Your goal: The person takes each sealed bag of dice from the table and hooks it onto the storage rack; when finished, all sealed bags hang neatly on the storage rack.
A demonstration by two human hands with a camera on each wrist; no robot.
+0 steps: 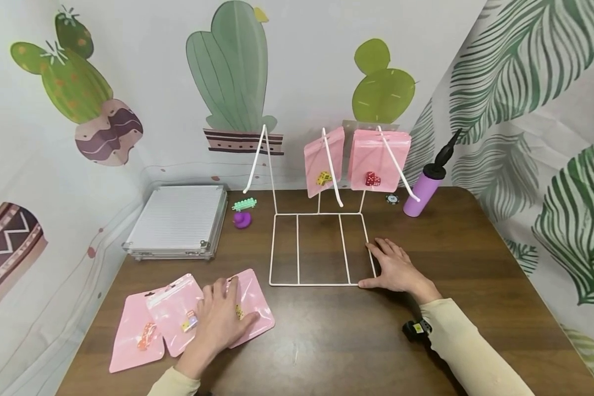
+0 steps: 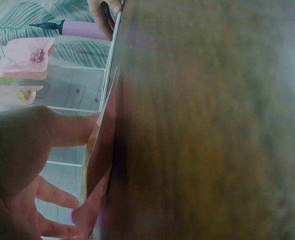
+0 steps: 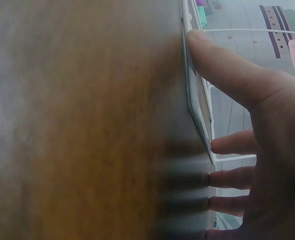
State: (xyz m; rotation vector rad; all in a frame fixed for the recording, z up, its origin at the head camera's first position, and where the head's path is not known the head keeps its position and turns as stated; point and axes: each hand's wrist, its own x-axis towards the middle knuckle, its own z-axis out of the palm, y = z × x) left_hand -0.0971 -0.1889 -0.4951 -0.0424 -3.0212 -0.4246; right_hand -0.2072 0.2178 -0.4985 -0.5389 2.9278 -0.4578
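My left hand (image 1: 219,318) lies over the right-hand pink pouch (image 1: 255,308), fingers spread and thumb towards its right side. In the left wrist view the thumb (image 2: 75,130) touches the pouch (image 2: 101,155), whose edge stands slightly off the table. Yellow dice show partly beneath the hand. My right hand (image 1: 393,268) rests at the front right corner of a white wire rack (image 1: 317,285), thumb on the corner and fingers spread along the side wire. Two more pink pouches, one with orange pieces (image 1: 136,335) and one with mixed dice (image 1: 173,313), overlap left of my left hand.
Pink pouches with yellow dice (image 1: 324,159) and red dice (image 1: 380,159) hang on the rack's middle and right prongs; the left prong (image 1: 255,159) is bare. A silver case (image 1: 175,220), purple duck (image 1: 242,220), green toy (image 1: 245,204), poker chip (image 1: 392,199) and purple pump (image 1: 423,190) stand around.
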